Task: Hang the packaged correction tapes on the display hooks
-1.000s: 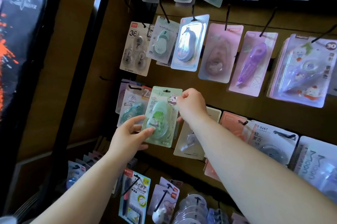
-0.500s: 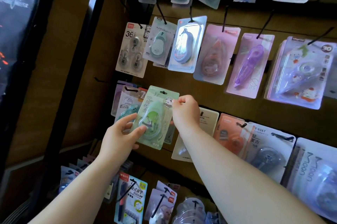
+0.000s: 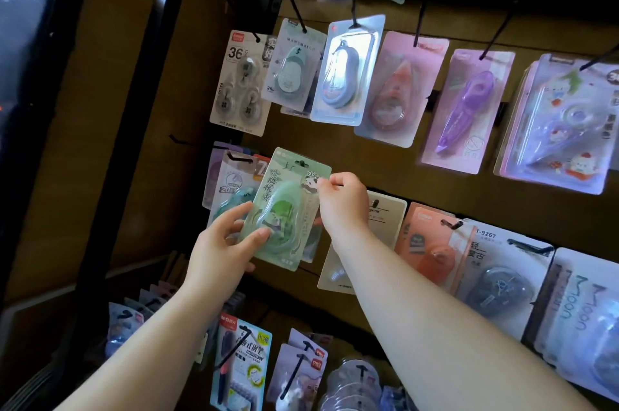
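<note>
Because the hole [image 3: 301, 163] at its top must slide onto a hook, we hold the green correction tape pack [image 3: 284, 209] up flat by the middle row of hanging packs [image 3: 231, 181], at the left. Our left hand [image 3: 221, 250] grips its lower side. Our right hand [image 3: 345, 203] pinches its top corner. We cannot see the hook behind it.

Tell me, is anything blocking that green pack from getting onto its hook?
Nothing visible does. The left hand and right hand both hold the green pack in front of the board. The hook it is meant for does not show: the pack covers that spot, and another pack peeks out behind its lower right edge.
</note>
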Motion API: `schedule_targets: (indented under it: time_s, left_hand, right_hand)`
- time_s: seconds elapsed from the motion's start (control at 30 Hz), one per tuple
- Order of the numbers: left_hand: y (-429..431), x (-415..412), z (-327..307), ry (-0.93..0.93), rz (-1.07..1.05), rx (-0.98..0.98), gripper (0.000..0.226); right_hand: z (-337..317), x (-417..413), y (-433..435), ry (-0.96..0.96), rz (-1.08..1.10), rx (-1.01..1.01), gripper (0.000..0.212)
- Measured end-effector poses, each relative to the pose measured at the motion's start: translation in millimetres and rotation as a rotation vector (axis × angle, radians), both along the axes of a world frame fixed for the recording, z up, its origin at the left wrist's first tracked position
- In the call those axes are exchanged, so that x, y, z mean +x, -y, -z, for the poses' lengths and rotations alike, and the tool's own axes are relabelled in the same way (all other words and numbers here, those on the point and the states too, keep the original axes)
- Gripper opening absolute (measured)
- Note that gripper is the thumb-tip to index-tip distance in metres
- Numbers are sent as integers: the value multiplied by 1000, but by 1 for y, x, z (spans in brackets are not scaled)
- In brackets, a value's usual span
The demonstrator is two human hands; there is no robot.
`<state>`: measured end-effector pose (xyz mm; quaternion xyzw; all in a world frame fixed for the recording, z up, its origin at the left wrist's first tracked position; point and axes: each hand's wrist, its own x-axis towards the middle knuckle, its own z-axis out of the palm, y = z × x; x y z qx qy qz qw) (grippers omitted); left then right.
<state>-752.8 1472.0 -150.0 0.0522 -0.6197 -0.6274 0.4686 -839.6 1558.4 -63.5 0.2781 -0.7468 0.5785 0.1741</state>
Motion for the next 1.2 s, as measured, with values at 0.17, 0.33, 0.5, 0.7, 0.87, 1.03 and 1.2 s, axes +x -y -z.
schedule_targets:
  time_s: [0.17,0.33,0.5,0.7,0.87,1.03,1.2]
  left_hand:
    - [0,1,-3,-32,23,56,42]
    - [4,-5,2,25,45,52,45]
    - [4,-24,10,53,99,70,46]
    - [5,-55,13,57,76,67,46]
    - [12,-79,14,65,78,51,47]
    - [12,-94,13,85,83,53,47]
    - [6,-91,17,111,29,76,49]
  right_hand:
    - [-3,3,-1,47,-26,-32,3]
    - [-1,4,1,27,21,21,4]
    - [4,-1,-2,-39,82,80,16]
    - [9,-24,2,-90,135,126,10]
    - [11,-46,8,-85,193,151,14]
    - [10,-55,8,-83,211,151,19]
    - [18,-48,4,-67,198,304,28]
